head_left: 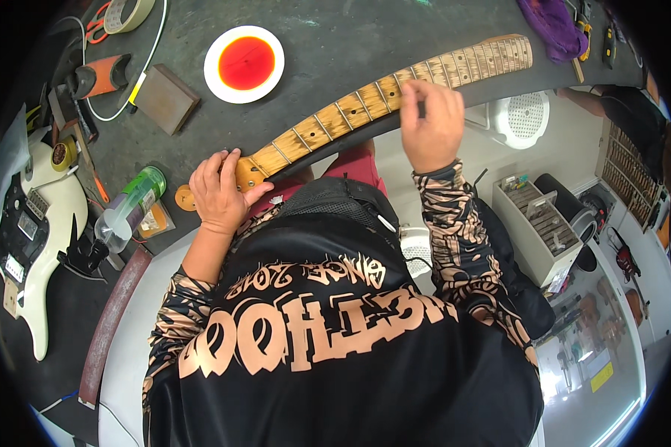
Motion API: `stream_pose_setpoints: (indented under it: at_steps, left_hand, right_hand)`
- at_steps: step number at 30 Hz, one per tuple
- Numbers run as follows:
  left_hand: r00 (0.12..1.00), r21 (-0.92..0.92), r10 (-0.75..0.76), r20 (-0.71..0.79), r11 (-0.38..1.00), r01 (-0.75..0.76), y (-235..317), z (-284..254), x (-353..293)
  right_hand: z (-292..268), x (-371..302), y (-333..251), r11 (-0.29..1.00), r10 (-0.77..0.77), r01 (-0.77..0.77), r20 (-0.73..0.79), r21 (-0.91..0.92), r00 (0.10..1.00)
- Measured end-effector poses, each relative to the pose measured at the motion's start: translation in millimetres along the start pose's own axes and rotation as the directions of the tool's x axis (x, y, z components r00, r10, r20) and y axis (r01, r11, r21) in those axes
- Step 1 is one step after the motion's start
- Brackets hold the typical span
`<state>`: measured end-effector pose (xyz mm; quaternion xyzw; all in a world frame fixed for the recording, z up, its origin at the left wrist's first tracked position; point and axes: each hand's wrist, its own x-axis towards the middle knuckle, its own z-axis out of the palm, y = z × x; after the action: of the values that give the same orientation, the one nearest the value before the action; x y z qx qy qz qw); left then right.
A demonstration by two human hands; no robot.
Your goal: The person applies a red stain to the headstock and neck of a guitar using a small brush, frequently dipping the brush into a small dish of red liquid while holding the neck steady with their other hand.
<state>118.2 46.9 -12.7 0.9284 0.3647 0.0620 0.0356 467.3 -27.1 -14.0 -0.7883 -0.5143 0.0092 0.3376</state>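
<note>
A maple guitar neck (350,109) with dark-streaked wood and metal frets lies along the front edge of the dark bench, angled up to the right. My left hand (222,192) grips its headstock at the left end, fingers over the top and thumb at the near edge. Above the middle of the fretboard is my right hand (431,125), with thumb and fingertips pinched together. Whatever they may hold is too small or hidden to name. Beyond the neck stands a white dish (212,65) of red-orange liquid (247,63).
Left of the dish lie a brown block (166,98), a white cable (159,37) and a tape roll (127,13). A spray bottle (127,212) and a cream guitar body (48,257) are at the left. A purple cloth (553,30) sits far right; a white stool (523,119) stands below.
</note>
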Motion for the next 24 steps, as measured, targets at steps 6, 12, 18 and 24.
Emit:
stream_pose_setpoints:
  at_steps: [6, 12, 18, 24]
  left_hand:
    - [1.000, -0.005, -0.006, 0.010, 1.000, 0.006, 0, 0, 0]
    - [1.000, -0.017, -0.007, 0.020, 1.000, 0.008, 1, -2, 1]
    - [1.000, -0.019, -0.003, 0.005, 1.000, 0.003, 0, -2, 0]
    - [1.000, -0.010, -0.009, 0.021, 1.000, 0.009, 1, -4, 0]
  right_hand:
    - [1, 6, 2, 0.999, 0.009, -0.010, -0.023, -0.032, 1.000]
    - [3, 9, 5, 1.000, -0.026, 0.026, -0.027, 0.016, 0.999]
    - [6, 10, 6, 1.000, 0.006, -0.007, -0.044, -0.011, 0.999]
    - [9, 12, 4, 1.000, -0.016, 0.017, -0.047, 0.026, 0.999]
